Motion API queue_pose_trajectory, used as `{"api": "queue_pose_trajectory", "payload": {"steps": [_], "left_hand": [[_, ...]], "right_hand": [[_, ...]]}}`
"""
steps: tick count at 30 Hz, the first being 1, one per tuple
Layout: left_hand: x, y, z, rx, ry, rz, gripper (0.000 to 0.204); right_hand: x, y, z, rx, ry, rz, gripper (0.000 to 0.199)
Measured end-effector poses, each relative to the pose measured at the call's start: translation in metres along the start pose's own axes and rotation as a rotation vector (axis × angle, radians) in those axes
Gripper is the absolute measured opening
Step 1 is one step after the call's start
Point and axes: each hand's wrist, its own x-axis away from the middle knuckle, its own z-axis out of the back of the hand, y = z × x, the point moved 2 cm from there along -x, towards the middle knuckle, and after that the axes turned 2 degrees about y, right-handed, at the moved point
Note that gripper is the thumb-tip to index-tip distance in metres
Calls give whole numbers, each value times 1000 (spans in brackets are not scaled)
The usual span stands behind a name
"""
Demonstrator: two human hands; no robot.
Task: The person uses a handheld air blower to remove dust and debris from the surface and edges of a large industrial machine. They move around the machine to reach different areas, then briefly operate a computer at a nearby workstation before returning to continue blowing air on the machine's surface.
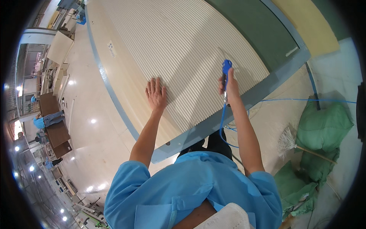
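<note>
Down on the large cream-coloured ribbed panel (183, 49), left hand (156, 93) pressed flat, fingers spread and pointing toward the far end, empty, resting near the panel's left, smooth margin. Right hand (228, 86) clamped on a slim blue air blow gun (227, 68), nozzle aimed away toward the far side and held just over the ribs near the panel's near right corner. Thin blue hose (222, 126) trailing from the gun's near end down along the right forearm, looping close to the blue shirt and running on toward the right across the pale floor. Panel lying tilted across a grey-blue framed worktable (114, 95), with a dark green surface (263, 30) showing beyond its right edge. Off to the right, green woven sacks (324, 126) heaped on the floor, a pale-bristled broom with a wooden handle (289, 143) lying just beside them. Far to the left, other people in blue work clothes (45, 121) bent at brown tables, well apart from both hands. Small white label (111, 49) stuck on the panel's left margin, toward the far end.
</note>
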Motion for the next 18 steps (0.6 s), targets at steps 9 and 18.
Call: {"api": "queue_pose_trajectory", "payload": {"steps": [9,18], "left_hand": [[-3,-2,-5,2,6,-10,56],[12,16,2,-17,19,-242,56]], "right_hand": [[12,19,14,-142,301,168,71],[103,59,146,-66,519,149,71]]}}
